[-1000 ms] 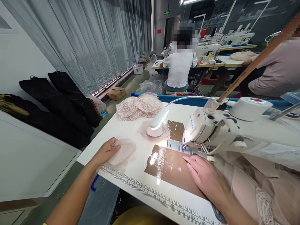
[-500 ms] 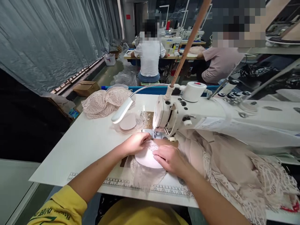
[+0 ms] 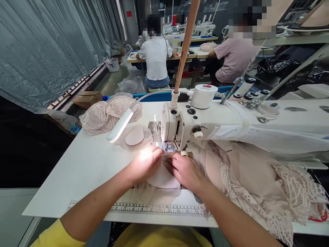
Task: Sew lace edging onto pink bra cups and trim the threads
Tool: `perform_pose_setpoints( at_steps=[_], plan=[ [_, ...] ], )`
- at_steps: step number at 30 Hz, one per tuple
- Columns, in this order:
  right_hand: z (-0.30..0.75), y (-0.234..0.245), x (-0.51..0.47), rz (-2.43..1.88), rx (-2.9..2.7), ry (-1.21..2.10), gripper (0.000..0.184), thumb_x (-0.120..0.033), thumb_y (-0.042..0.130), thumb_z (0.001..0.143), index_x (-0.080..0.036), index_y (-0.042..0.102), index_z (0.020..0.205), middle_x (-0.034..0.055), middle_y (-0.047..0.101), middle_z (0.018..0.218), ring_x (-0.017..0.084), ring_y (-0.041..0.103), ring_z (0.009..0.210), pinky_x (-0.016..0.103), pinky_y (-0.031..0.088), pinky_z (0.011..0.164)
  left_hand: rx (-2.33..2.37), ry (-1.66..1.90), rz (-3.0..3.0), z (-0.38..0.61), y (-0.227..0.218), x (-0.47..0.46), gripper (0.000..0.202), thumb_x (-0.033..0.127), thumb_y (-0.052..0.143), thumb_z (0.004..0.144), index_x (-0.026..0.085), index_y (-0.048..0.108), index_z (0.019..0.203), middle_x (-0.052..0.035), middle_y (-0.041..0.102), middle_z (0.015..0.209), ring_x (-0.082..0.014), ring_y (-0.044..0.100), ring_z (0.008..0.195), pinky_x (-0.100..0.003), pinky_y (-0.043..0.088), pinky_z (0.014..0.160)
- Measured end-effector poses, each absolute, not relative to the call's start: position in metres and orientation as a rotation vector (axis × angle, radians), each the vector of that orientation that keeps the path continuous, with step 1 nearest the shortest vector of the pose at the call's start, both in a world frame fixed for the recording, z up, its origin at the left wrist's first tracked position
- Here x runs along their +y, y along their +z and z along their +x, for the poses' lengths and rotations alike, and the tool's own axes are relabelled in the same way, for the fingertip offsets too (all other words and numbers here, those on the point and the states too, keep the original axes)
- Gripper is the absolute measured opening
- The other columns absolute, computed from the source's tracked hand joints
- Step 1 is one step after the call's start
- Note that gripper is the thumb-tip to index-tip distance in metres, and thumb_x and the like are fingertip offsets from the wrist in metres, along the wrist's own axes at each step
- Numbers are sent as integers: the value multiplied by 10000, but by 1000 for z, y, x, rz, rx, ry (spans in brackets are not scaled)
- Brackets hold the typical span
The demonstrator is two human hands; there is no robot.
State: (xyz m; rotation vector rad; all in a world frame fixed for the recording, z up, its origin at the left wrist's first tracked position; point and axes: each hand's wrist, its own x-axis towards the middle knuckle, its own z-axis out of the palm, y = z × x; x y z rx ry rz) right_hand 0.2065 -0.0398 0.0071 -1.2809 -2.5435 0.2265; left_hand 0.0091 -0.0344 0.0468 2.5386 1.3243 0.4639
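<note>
A pale rounded cup pad (image 3: 164,179) with sheer lace fabric (image 3: 154,199) around it lies in front of the needle of the white sewing machine (image 3: 169,125). My left hand (image 3: 146,164) pinches the fabric's left edge close to the presser foot (image 3: 169,148). On the other side, my right hand (image 3: 187,172) has its fingers curled and closed on the same fabric, near the foot. Between the hands a folded, darker-looking bit of lace shows. Fingertips of both hands are partly hidden.
Left of the needle lies another pad (image 3: 135,135) on lace, under a lamp (image 3: 120,125). Lace cups (image 3: 102,115) are heaped at the back left. Beige lace fabric (image 3: 252,175) is piled on the right. Two people (image 3: 156,60) sit at tables beyond.
My right hand has moved up toward the presser foot, and its fingers have curled in on the fabric. My left hand stays near the foot. The view has shifted slightly.
</note>
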Motion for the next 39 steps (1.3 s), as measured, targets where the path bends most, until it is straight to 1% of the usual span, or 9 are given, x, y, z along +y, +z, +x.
perform_pose_setpoints(
  at_steps=[2, 6, 11, 16, 23, 28, 32, 35, 39],
  plan=[
    [206, 6, -40, -1276, -2547, 209, 234, -153, 487, 888, -200, 667, 1029, 43, 649, 856, 187, 586, 788, 295, 429, 680, 1237, 378, 2641, 11, 42, -45, 234, 183, 408, 918, 146, 608, 1033, -110, 668, 985, -218, 619, 879, -349, 522, 768],
    [205, 5, -40, -1314, -2555, 177, 235, -237, 506, 902, -197, 644, 1089, 55, 658, 874, 205, 602, 783, 312, 442, 665, 1250, 336, 2752, 9, 20, -50, 312, 232, 423, 931, 105, 570, 1175, -174, 596, 1248, -286, 551, 1156, -441, 498, 927],
    [202, 5, -39, -1334, -2534, 142, 244, -242, 498, 907, -188, 634, 1102, 68, 668, 902, 206, 617, 786, 308, 456, 658, 1207, 292, 2760, 1, 12, -37, 412, 293, 442, 928, 69, 517, 1266, -196, 542, 1325, -291, 504, 1234, -449, 468, 1001],
    [201, 9, -38, -1374, -2512, 137, 239, -222, 517, 886, -179, 641, 1086, 74, 691, 967, 205, 627, 794, 308, 474, 678, 1110, 302, 2778, -3, 15, -25, 450, 315, 462, 916, 50, 524, 1274, -189, 538, 1334, -291, 484, 1258, -422, 421, 1061],
    [198, 10, -36, -1416, -2493, 85, 260, -236, 512, 888, -188, 648, 1105, 105, 694, 1009, 213, 635, 817, 325, 496, 715, 1003, 259, 2781, -11, 21, -9, 439, 307, 498, 892, 110, 529, 1283, -166, 560, 1309, -288, 521, 1208, -436, 416, 1040],
    [202, 8, -34, -1408, -2463, 205, 299, -173, 452, 899, -175, 651, 1122, 107, 699, 1006, 225, 639, 874, 342, 509, 776, 943, 195, 2849, -15, 32, 1, 341, 214, 458, 891, 153, 598, 1197, -139, 601, 1251, -278, 559, 1132, -450, 416, 986],
    [207, 7, -34, -1399, -2359, 226, 317, -127, 414, 891, -189, 666, 1073, 89, 705, 975, 215, 640, 859, 319, 505, 759, 913, 203, 2916, -13, 36, -6, 336, 157, 485, 849, 130, 601, 1163, -154, 579, 1256, -299, 506, 1173, -478, 357, 1016],
    [208, 8, -34, -1367, -2350, 249, 321, -105, 403, 882, -194, 677, 1023, 80, 707, 912, 204, 635, 824, 300, 496, 735, 876, 244, 2878, -9, 34, -16, 323, 238, 505, 864, 126, 591, 1154, -150, 583, 1221, -294, 487, 1176, -479, 323, 1047],
    [208, 3, -35, -1339, -2363, 243, 337, -116, 384, 890, -198, 689, 1008, 75, 692, 855, 194, 612, 768, 291, 482, 698, 934, 282, 2826, -8, 28, -23, 330, 342, 492, 892, 145, 586, 1139, -139, 606, 1108, -284, 527, 1074, -508, 318, 1040]
  ],
)
